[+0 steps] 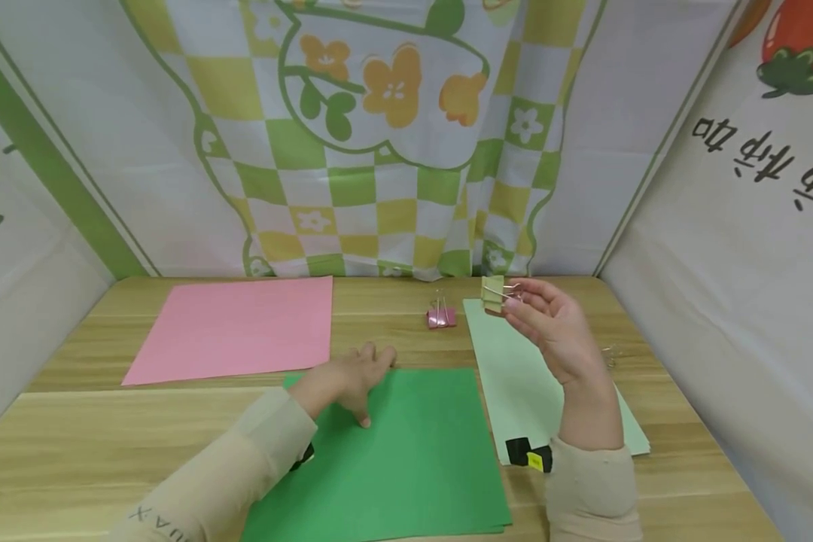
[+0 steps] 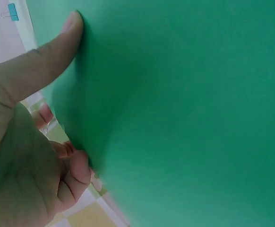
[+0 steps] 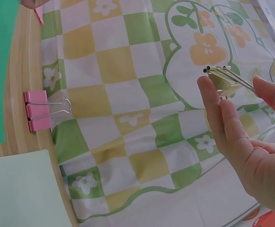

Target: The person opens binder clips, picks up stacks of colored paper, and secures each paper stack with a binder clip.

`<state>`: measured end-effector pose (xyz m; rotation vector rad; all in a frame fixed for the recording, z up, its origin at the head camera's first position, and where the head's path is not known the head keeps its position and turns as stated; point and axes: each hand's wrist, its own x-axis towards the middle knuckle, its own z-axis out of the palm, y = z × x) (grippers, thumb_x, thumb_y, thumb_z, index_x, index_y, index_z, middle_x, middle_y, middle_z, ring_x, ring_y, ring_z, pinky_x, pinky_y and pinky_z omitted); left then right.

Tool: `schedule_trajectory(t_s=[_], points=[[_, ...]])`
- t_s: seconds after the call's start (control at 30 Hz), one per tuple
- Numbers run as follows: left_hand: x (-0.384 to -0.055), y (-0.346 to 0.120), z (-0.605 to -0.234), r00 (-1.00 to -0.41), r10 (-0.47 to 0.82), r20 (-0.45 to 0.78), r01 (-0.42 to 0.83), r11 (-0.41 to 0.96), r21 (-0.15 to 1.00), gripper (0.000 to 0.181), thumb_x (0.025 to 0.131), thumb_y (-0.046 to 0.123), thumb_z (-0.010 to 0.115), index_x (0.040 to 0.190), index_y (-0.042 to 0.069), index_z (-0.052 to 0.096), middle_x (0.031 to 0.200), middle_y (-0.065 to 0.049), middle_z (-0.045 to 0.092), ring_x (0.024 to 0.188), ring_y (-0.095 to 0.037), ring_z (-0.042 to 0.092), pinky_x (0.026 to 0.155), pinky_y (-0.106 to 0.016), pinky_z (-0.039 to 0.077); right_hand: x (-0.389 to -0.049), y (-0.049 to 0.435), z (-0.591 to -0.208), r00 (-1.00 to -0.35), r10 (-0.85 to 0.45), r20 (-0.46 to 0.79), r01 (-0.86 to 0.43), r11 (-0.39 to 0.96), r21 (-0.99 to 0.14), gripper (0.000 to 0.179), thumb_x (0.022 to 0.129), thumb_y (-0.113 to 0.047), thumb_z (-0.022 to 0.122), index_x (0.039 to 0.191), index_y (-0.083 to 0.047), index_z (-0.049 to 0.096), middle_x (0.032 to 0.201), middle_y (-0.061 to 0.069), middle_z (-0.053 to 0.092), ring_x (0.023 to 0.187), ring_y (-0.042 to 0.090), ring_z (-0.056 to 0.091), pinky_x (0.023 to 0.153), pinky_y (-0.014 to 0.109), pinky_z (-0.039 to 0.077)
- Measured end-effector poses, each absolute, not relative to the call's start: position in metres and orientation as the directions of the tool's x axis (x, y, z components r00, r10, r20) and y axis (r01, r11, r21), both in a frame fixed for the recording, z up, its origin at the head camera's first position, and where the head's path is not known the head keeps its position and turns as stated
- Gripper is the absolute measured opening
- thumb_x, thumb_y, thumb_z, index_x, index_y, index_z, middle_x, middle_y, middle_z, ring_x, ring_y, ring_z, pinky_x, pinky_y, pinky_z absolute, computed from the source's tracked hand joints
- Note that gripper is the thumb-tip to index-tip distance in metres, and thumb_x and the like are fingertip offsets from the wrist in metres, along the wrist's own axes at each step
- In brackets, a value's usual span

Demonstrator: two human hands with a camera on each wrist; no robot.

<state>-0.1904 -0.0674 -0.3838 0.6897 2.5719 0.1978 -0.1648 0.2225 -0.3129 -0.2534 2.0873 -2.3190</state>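
Note:
My left hand [image 1: 352,376] is at the far edge of a stack of green paper [image 1: 393,467]. Its thumb lies on top of the green paper [image 2: 184,94], and its fingers curl at the edge, their tips partly hidden in the left wrist view. Raised over the pale green paper [image 1: 522,376], my right hand [image 1: 555,324] pinches a yellowish binder clip [image 1: 493,293] by its wire handles. In the right wrist view the yellowish binder clip [image 3: 222,82] sits between thumb and fingers, apart from any paper.
A pink binder clip [image 1: 441,318] stands on the wooden table [image 1: 393,293] toward the back. Pink paper [image 1: 237,327] lies at the back left. A teal binder clip [image 2: 13,12] shows beside the pale green paper. A patterned curtain [image 1: 379,196] hangs behind the table.

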Motion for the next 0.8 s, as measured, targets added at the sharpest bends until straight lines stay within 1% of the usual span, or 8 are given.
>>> schedule_trajectory(t_s=[0.1,0.23,0.33,0.53,0.63,0.7,0.77,0.8], points=[[-0.191,-0.067,-0.383,-0.758,0.512,-0.405,0.438,0.859,0.266,0.086,0.070,0.021,0.091,0.134,0.019,0.033,0.130,-0.016,0.045,0.098,-0.026,0.054,0.080,-0.040,0.048,-0.165,0.222,-0.313,-0.988,-0.111,0.108,-0.096,-0.106,-0.990,0.029,0.097,0.000,0.059,0.125,-0.003,0.052,0.099,-0.007,0.064,0.093,0.004,0.064,0.088,0.019,0.055],[-0.191,-0.065,-0.382,-0.757,0.491,-0.430,0.428,0.871,0.242,0.087,0.071,0.023,0.091,0.136,0.016,0.034,0.140,-0.019,0.048,0.114,-0.030,0.058,0.092,-0.044,0.050,-0.165,0.222,-0.313,-0.989,-0.103,0.101,-0.090,-0.107,-0.990,0.027,0.097,0.000,0.059,0.123,-0.004,0.053,0.097,-0.007,0.063,0.092,0.004,0.064,0.088,0.018,0.055],[-0.193,-0.064,-0.381,-0.755,0.469,-0.458,0.429,0.882,0.195,0.092,0.071,0.027,0.091,0.142,0.013,0.035,0.147,-0.018,0.046,0.131,-0.033,0.051,0.105,-0.047,0.046,-0.166,0.222,-0.314,-0.990,-0.101,0.098,-0.087,-0.109,-0.990,0.029,0.097,0.001,0.058,0.125,-0.003,0.052,0.097,-0.007,0.063,0.092,0.004,0.064,0.087,0.018,0.055],[-0.203,-0.063,-0.381,-0.757,0.441,-0.482,0.464,0.882,0.079,0.094,0.068,0.038,0.092,0.145,0.013,0.044,0.149,-0.010,0.047,0.141,-0.036,0.039,0.114,-0.058,0.030,-0.166,0.220,-0.313,-0.991,-0.101,0.091,-0.081,-0.096,-0.992,0.037,0.097,0.000,0.057,0.132,0.004,0.046,0.101,-0.007,0.063,0.095,0.005,0.064,0.087,0.017,0.054],[-0.212,-0.067,-0.382,-0.752,0.475,-0.457,0.492,0.866,0.090,0.072,0.073,0.035,0.089,0.135,0.015,0.057,0.138,-0.006,0.057,0.131,-0.032,0.048,0.109,-0.058,0.032,-0.167,0.220,-0.313,-0.991,-0.103,0.088,-0.079,-0.095,-0.992,0.039,0.097,0.001,0.057,0.133,0.006,0.044,0.101,-0.007,0.063,0.095,0.005,0.064,0.087,0.017,0.054],[-0.220,-0.069,-0.380,-0.737,0.511,-0.443,0.507,0.851,0.137,0.042,0.079,0.028,0.085,0.114,0.013,0.066,0.115,-0.002,0.064,0.110,-0.024,0.056,0.100,-0.052,0.036,-0.167,0.221,-0.313,-0.991,-0.104,0.087,-0.077,-0.093,-0.993,0.039,0.097,0.001,0.057,0.133,0.007,0.044,0.100,-0.007,0.064,0.094,0.005,0.065,0.087,0.017,0.054],[-0.228,-0.072,-0.378,-0.699,0.564,-0.440,0.534,0.821,0.204,0.020,0.085,0.020,0.080,0.084,0.012,0.061,0.084,0.002,0.056,0.082,-0.016,0.051,0.083,-0.040,0.038,-0.167,0.221,-0.313,-0.991,-0.104,0.084,-0.074,-0.095,-0.993,0.037,0.097,0.001,0.057,0.132,0.006,0.045,0.099,-0.007,0.064,0.094,0.005,0.064,0.087,0.017,0.054],[-0.231,-0.073,-0.377,-0.674,0.591,-0.442,0.546,0.802,0.240,0.028,0.087,0.017,0.077,0.073,0.013,0.053,0.073,0.004,0.046,0.071,-0.013,0.043,0.075,-0.035,0.035,-0.168,0.221,-0.314,-0.991,-0.104,0.082,-0.072,-0.096,-0.993,0.037,0.097,0.001,0.057,0.132,0.006,0.045,0.098,-0.007,0.064,0.093,0.005,0.064,0.087,0.017,0.054]])
